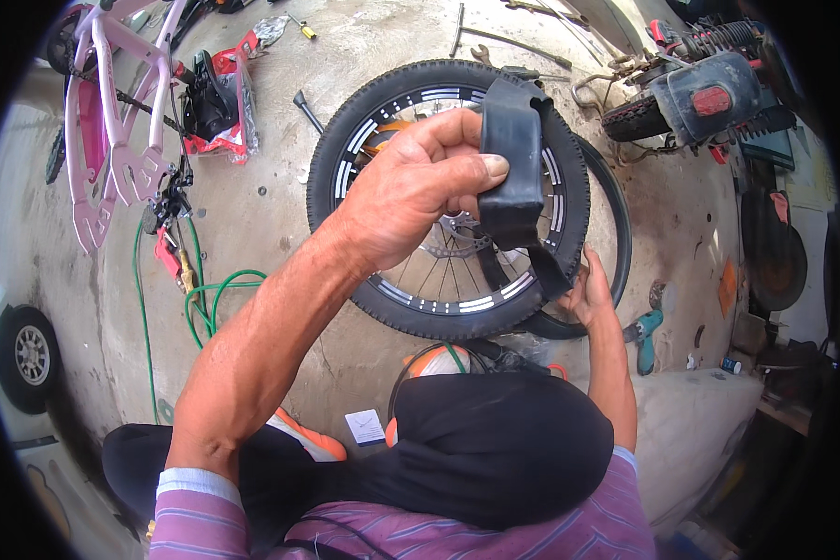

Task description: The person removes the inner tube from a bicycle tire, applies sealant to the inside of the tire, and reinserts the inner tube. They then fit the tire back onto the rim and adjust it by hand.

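Observation:
A wide, flat black rubber strip hangs bent over a bicycle wheel. My left hand is closed on the strip's near edge, the thumb lying on top and the fingers behind. Lower down, the strip twists toward the tire's right side, where my right hand has its fingers curled at the strip's lower part; the exact grip is partly hidden. The wheel lies flat, with a knobby tire, white-marked rim, spokes and a disc rotor. Partly under it on the right is a second, thinner black tire.
At left stand a pink bicycle frame and a coiled green hose. A small scooter is at the far right, a teal power drill nearer. Tools, including a wrench and screwdriver, lie beyond the wheel.

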`<act>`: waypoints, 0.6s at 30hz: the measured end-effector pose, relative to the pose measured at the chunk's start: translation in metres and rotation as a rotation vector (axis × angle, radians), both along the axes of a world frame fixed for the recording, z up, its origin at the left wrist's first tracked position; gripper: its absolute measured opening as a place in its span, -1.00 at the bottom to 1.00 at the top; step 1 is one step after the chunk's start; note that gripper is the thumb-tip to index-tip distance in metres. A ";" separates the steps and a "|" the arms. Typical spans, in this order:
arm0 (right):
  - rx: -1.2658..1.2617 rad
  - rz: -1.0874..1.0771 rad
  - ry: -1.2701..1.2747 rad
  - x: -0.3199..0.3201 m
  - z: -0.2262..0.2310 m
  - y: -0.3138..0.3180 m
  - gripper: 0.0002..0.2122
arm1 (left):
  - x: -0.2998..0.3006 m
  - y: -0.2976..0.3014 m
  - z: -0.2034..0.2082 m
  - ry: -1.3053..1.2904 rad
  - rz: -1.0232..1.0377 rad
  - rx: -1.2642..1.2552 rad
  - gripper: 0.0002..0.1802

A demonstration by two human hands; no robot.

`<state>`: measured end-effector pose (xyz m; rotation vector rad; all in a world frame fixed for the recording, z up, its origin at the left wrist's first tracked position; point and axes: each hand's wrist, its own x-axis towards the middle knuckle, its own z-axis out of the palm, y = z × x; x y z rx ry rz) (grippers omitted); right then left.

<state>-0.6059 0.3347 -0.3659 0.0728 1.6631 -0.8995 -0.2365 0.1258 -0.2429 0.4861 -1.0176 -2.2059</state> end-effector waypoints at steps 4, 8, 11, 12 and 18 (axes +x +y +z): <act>-0.396 -0.037 -0.133 -0.003 -0.020 -0.012 -0.48 | -0.004 -0.005 0.016 -0.015 -0.095 -0.040 -0.59; -0.385 -0.153 -0.095 -0.020 -0.017 -0.025 -0.65 | -0.006 -0.015 0.018 -0.040 -0.053 -0.124 -0.60; -0.387 -0.178 0.392 -0.038 0.005 -0.034 -0.69 | -0.012 -0.029 0.019 -0.119 0.043 -0.244 -0.62; -0.419 -0.130 0.564 -0.039 0.020 -0.041 -0.65 | -0.014 -0.037 0.012 -0.096 0.066 -0.271 -0.69; -1.016 0.283 1.370 0.059 0.182 -0.090 -0.67 | -0.018 -0.091 0.026 0.302 0.083 -0.197 -0.66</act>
